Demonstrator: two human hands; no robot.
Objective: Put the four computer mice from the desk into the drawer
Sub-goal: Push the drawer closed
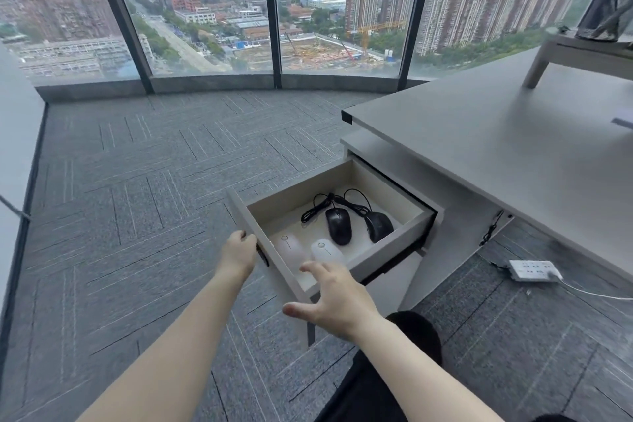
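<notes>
The grey drawer stands pulled out from under the desk. Inside lie two black wired mice with their cables coiled behind them, and two pale mice, a pinkish one and a white one, near the drawer front. My left hand rests against the drawer's front panel, fingers curled over its top edge. My right hand hovers over the near corner of the drawer, fingers spread, holding nothing.
A white power strip with a white cable lies on the grey carpet right of the drawer unit. A monitor riser sits on the desk at the far right. Tall windows curve around the room ahead. My dark-clothed knee is below the drawer.
</notes>
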